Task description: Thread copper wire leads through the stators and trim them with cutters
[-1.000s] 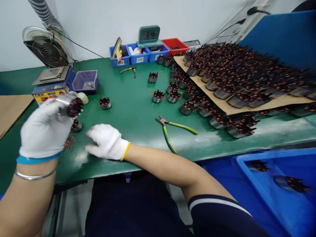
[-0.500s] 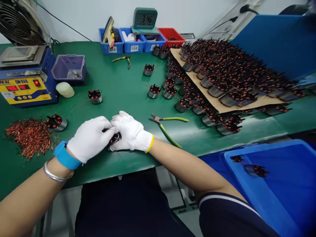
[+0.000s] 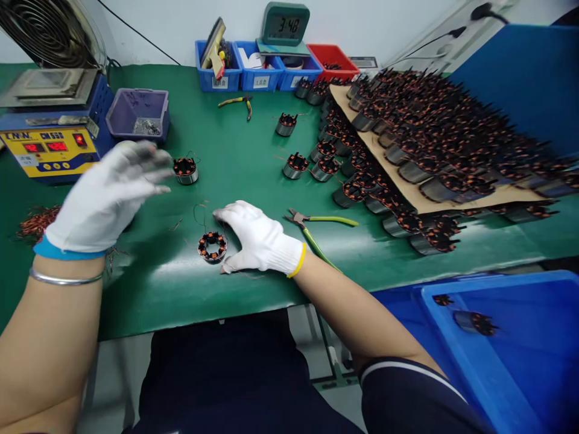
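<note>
My left hand (image 3: 106, 196), in a white glove, is raised over the left part of the table with its fingers apart and nothing in them. A wound motor core (image 3: 212, 246) with copper coils lies on the green table, a thin wire rising from its back. Just right of that core rests my gloved right hand (image 3: 253, 237), thumb and fingers spread around its right side without gripping it. Another core (image 3: 185, 171) stands farther back, near my left fingertips. Green-handled cutters (image 3: 307, 222) lie open to the right of my right hand.
Many cores crowd a brown board (image 3: 402, 184) at the right. Copper scraps (image 3: 38, 223) lie beside my left wrist. Behind are a purple bin (image 3: 138, 111), a yellow-fronted device (image 3: 54, 154), small pliers (image 3: 237, 102) and blue boxes (image 3: 219, 78). A blue tray (image 3: 493, 355) sits lower right.
My left hand has let go of the core and moved up and left, fingers opening. My right hand has opened beside the core, which now shows fully. The view has shifted slightly.
</note>
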A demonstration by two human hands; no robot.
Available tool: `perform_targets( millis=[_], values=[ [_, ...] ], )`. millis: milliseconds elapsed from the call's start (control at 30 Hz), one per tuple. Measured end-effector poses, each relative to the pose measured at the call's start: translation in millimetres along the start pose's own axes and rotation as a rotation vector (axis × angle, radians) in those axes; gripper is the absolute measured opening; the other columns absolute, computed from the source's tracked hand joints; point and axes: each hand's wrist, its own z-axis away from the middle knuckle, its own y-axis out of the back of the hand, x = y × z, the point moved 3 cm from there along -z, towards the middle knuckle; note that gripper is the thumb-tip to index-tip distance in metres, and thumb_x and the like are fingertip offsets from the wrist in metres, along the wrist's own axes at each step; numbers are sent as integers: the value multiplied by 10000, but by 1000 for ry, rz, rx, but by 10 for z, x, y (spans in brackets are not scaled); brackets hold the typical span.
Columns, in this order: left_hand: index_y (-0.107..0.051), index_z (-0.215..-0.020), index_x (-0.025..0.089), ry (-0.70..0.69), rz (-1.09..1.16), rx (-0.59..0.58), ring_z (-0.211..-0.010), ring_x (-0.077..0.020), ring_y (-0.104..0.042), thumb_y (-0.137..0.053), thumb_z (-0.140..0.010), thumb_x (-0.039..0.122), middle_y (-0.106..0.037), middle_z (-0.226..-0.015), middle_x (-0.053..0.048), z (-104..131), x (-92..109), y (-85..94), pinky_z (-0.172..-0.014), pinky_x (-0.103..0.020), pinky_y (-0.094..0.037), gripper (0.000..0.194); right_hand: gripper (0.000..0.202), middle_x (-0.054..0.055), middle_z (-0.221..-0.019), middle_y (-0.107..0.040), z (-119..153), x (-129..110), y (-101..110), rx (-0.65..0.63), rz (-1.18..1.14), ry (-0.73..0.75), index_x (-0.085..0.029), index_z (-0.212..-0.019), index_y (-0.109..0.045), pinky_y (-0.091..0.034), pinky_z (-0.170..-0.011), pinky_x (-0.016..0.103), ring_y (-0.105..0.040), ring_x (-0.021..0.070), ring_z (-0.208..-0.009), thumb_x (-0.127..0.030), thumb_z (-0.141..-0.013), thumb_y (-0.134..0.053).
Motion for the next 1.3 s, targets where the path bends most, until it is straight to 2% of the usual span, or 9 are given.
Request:
perform_targets(
  millis=[100, 200, 300, 467, 600, 833, 1033, 1133, 1300],
  values=[
    [-202, -1492, 243, 42, -337, -426, -1266, -287, -512, -621, -707, 335, -535, -1389, -84, 225, -208, -142, -1006, -430, -474, 894, 828, 126, -1307, -544, 120, 60, 221, -25, -2, -148, -182, -1305, -516, -443, -939, 433, -532, 307, -1148, -466, -580, -794],
    [-91, -1521, 221, -8, -472, -578, -1309, -226, -470, -539, -742, 310, -540, -1389, -44, 394, -292, -463, -1086, -365, -389, 903, 372, 34, -1048, -686, 201, 58, 338, -182, -153, -292, -217, -1102, -649, -483, -727, 298, -644, 189, -880, -407, -782, -641],
    [-123, -1514, 174, -19, -435, -495, -1113, -205, -614, -578, -713, 348, -638, -1250, -52, 422, -271, -704, -994, -319, -456, 937, 271, 1, -889, -718, 222, 1, 308, -339, -302, -294, -197, -1008, -681, -471, -650, 247, -651, 147, -768, -372, -813, -610],
    [-375, -1417, 94, -27, -655, -204, -1019, -332, -607, -731, -522, 535, -642, -1126, -144, 361, -300, -679, -929, -472, -467, 1059, 276, -2, -1043, -722, 206, 37, 210, -242, -203, -227, -221, -1090, -672, -493, -824, 290, -664, 171, -949, -257, -854, -533],
    [-393, -1403, 114, -157, -540, -347, -1215, -302, -518, -651, -652, 461, -550, -1328, -147, 351, -340, -677, -1048, -425, -399, 867, 371, 0, -1198, -676, 197, 38, 185, -151, -15, -166, -259, -1203, -637, -469, -922, 329, -628, 205, -1087, -230, -883, -452],
    [-642, -1025, 129, -251, -560, -373, -882, -255, -636, -678, -674, 452, -666, -972, -99, 350, -291, -753, -813, -389, -493, 478, 339, 9, -1034, -724, 256, -67, 142, -186, 214, -106, -261, -1090, -681, -489, -797, 319, -669, 215, -911, -212, -884, -416],
    [-615, -948, 139, -267, -612, -362, -757, -220, -620, -688, -649, 544, -646, -873, -70, 359, -336, -751, -689, -330, -467, 509, 451, 126, -1169, -634, 315, -262, 212, 176, 378, 135, -137, -1152, -622, -434, -959, 425, -575, 272, -1031, -416, -799, -587],
    [-603, -932, 149, -263, -638, -352, -737, -204, -615, -667, -672, 546, -642, -860, -59, 359, -350, -754, -667, -309, -452, 479, 274, 75, -1027, -674, 255, -349, 149, 200, 423, 335, -179, -1032, -662, -381, -1022, 461, -569, 248, -969, -335, -853, -526],
    [-602, -953, 137, -256, -642, -355, -777, -231, -623, -709, -622, 601, -655, -894, -77, 355, -361, -750, -713, -337, -460, 580, 216, 67, -849, -670, 175, -223, 95, 194, 384, 200, -174, -857, -670, -444, -912, 397, -584, 215, -853, -222, -881, -461]
  ],
)
